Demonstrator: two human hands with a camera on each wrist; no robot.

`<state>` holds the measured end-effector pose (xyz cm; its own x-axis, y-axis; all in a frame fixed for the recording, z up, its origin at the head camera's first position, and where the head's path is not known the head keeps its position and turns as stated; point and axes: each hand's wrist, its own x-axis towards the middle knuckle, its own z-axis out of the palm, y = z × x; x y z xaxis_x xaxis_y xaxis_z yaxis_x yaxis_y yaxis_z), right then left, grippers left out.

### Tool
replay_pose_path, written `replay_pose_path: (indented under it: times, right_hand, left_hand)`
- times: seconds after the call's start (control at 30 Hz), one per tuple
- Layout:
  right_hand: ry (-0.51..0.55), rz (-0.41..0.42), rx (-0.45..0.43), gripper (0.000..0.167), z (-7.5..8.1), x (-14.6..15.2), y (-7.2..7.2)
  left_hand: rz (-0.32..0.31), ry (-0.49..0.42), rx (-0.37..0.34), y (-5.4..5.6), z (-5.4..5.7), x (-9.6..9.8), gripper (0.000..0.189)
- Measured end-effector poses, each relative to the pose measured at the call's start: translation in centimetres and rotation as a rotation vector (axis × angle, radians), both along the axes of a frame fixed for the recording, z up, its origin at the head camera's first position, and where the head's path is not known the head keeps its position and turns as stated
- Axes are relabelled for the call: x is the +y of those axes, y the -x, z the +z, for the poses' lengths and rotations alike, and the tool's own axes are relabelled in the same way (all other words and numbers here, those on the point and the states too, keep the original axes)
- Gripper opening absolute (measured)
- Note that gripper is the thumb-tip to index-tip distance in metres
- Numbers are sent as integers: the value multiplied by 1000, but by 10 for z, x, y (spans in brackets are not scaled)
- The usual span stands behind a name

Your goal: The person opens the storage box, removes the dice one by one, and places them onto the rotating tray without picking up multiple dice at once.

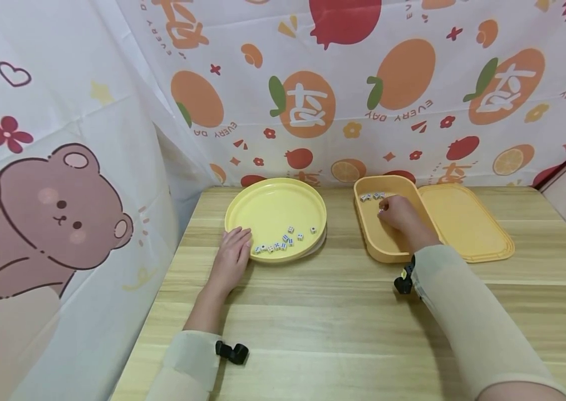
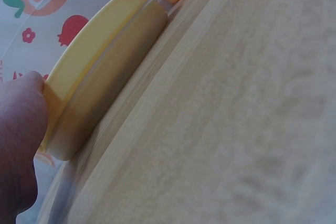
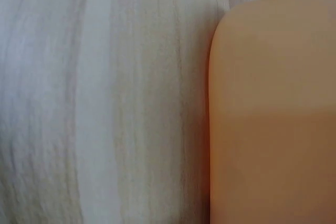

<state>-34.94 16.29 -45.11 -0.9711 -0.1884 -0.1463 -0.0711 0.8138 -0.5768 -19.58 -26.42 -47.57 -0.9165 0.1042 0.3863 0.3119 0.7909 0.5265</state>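
Note:
In the head view a round yellow tray (image 1: 272, 209) holds several white dice (image 1: 277, 245) with dark pips, mostly along its near side. My left hand (image 1: 232, 259) rests on the tray's left rim, fingers fairly straight; the left wrist view shows this hand (image 2: 21, 114) against the tray's side wall (image 2: 100, 51). To the right stands an orange rectangular box (image 1: 380, 239), with several dice (image 1: 373, 196) lined up at its far end. Inside it, my right hand (image 1: 403, 217) pinches a die (image 1: 381, 210) just behind that row. The right wrist view shows only the box's outer wall (image 3: 273, 108).
A flat orange lid (image 1: 468, 223) lies right of the box, close against it. Everything stands on a wood-grain table (image 1: 313, 323). A fruit-print cloth (image 1: 358, 111) hangs behind, and a bear-print cloth (image 1: 62, 211) hangs at the left.

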Motion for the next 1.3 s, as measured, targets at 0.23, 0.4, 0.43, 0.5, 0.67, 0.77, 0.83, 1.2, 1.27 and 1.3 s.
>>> replay_pose_path:
  times: [0.23, 0.4, 0.43, 0.5, 0.67, 0.77, 0.83, 1.2, 1.27, 1.3]
  right_hand:
    - [-29, -68, -42, 25, 2, 2, 0]
    - [-51, -75, -43, 23, 4, 2, -1]
    - [-52, -69, -36, 22, 4, 2, -2]
    - [-49, -58, -9, 19, 5, 2, -3]
    - [-42, -21, 122, 19, 12, -3, 0]
    - [-8, -10, 255, 19, 21, -13, 3]
    - [33, -11, 325, 19, 28, -22, 1]
    - [282, 105, 612, 22, 38, -78, -23]
    - [328, 133, 622, 21, 37, -91, -27]
    - [346, 147, 618, 21, 35, -97, -30]
  left_hand:
    - [-2, 2, 22, 0, 0, 1, 34]
    - [0, 3, 20, 0, 0, 2, 35]
    - [0, 3, 18, 0, 0, 2, 36]
    - [0, 2, 16, 0, -1, 2, 36]
    - [2, 6, 10, 0, -2, 1, 36]
    - [4, 8, 13, 0, -1, 1, 36]
    - [6, 7, 14, 0, -1, 0, 36]
    - [-2, -3, 9, -1, 0, 1, 35]
    - [-2, -4, 13, 0, 0, 1, 35]
    - [-2, -6, 14, 0, 0, 1, 35]
